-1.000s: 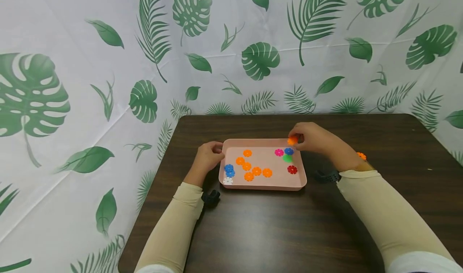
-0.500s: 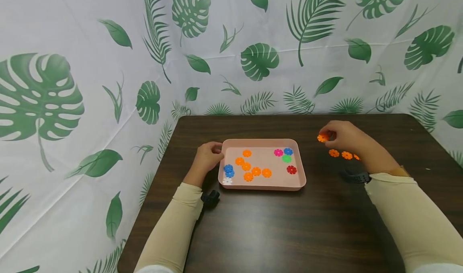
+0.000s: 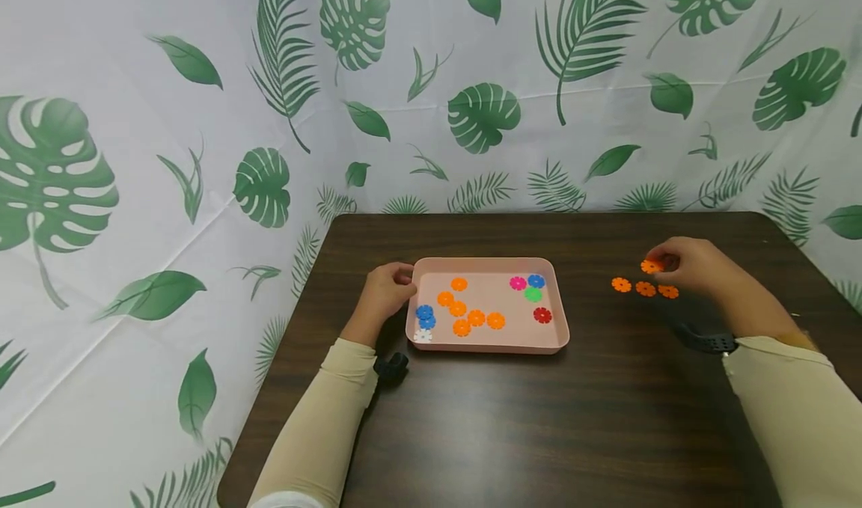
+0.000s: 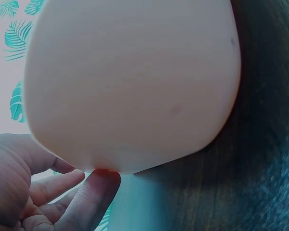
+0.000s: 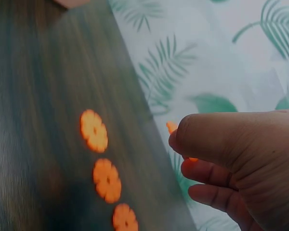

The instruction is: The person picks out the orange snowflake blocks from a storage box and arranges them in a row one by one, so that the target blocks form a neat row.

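Note:
My right hand (image 3: 697, 270) pinches an orange flower-shaped disc (image 3: 650, 266) between thumb and fingers, above the table's right part. In the right wrist view the thumb hides most of that disc. Just in front of it, three orange flower discs (image 5: 107, 181) lie in a row on the table. My left hand (image 3: 385, 296) holds the left rim of a pink tray (image 3: 518, 337), its thumb on the outer wall in the left wrist view. Inside the tray lie several orange discs (image 3: 477, 318), blue ones (image 3: 426, 313), a white (image 3: 423, 336), a pink (image 3: 518, 283), a green (image 3: 533, 295) and a red disc (image 3: 542, 315).
The dark wood table (image 3: 512, 418) ends at the back against a white cloth (image 3: 404, 134) printed with green leaves. Bare tabletop lies between the tray and the row of orange discs. Each wrist wears a black strap (image 3: 705, 340).
My right hand has lifted an orange disc out past the tray's right end and carried it right, to behind the row. My left hand has stayed at the tray's left rim.

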A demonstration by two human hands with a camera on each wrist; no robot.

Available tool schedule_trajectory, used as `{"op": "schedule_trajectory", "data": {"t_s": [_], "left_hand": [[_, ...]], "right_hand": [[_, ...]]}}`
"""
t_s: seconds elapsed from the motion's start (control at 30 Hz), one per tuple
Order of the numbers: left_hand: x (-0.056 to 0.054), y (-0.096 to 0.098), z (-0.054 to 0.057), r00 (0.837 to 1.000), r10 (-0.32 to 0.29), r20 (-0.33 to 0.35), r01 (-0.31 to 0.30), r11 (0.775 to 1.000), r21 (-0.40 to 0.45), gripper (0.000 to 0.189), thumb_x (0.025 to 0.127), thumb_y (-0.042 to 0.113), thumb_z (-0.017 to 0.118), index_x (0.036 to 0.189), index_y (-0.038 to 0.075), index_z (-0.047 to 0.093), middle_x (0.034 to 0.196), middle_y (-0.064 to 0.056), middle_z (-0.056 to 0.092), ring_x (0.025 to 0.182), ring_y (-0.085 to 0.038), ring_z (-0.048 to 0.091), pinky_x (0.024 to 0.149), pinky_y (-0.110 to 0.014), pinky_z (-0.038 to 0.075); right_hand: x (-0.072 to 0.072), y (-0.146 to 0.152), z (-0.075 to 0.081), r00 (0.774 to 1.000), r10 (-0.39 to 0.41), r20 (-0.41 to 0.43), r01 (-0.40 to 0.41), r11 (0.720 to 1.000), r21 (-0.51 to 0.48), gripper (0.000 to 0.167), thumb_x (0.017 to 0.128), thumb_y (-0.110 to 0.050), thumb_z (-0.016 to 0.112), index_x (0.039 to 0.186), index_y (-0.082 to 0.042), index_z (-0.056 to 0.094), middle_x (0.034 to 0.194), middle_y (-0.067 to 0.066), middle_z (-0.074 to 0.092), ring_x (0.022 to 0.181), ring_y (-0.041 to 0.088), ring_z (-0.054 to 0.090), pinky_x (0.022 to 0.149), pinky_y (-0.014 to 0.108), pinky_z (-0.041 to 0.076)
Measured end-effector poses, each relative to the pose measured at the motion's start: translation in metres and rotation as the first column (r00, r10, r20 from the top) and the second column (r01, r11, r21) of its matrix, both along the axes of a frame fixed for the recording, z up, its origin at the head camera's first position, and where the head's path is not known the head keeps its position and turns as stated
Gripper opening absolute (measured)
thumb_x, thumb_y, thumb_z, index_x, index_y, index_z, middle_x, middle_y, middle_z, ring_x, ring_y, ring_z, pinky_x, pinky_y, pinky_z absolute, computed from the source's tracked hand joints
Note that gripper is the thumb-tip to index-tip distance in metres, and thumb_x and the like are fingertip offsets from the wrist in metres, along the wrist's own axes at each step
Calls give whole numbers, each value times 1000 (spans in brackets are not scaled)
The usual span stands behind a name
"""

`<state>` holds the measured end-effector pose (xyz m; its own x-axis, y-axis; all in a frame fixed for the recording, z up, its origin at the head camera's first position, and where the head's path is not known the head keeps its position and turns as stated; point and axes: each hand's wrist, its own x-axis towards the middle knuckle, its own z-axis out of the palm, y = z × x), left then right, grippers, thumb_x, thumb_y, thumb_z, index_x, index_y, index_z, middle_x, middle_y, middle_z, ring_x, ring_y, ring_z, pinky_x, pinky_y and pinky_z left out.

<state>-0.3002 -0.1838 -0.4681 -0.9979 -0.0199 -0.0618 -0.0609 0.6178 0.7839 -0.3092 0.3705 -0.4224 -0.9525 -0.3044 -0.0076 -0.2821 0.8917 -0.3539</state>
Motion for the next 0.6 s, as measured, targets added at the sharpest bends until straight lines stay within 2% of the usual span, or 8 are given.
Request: {"op": "schedule_trajectory", "data": {"t_s": [0.2, 0.43, 0.6], "left_hand": [[0, 1, 0, 1000, -3, -11, 3, 1000, -9, 45, 86, 16, 74, 131, 11, 70, 106, -9, 73, 88, -26, 66, 79, -38, 62], [1, 1, 1, 1000, -5, -26, 4, 1000, -25, 45, 86, 16, 74, 130, 11, 71, 106, -9, 73, 90, -26, 67, 80, -39, 61], [2, 2, 0, 1000, 3, -20, -4, 1000, -31, 44, 87, 16, 74, 131, 12, 71, 106, -8, 73, 90, -26, 66, 81, -39, 61]], "right_hand": [[3, 28, -13, 998, -56, 31, 56, 998, -2, 41, 88, -9, 76, 120, 14, 64, 104, 24, 66, 90, 37, 62, 72, 52, 56], [9, 54, -26, 991, -123, 61, 122, 992, 16, 46, 89, -13, 77, 120, 17, 61, 105, 31, 64, 93, 45, 62, 75, 59, 54], [11, 66, -37, 983, -157, 96, 155, 987, 26, 49, 88, -17, 78, 120, 16, 62, 105, 31, 65, 94, 44, 61, 77, 60, 52]]}}
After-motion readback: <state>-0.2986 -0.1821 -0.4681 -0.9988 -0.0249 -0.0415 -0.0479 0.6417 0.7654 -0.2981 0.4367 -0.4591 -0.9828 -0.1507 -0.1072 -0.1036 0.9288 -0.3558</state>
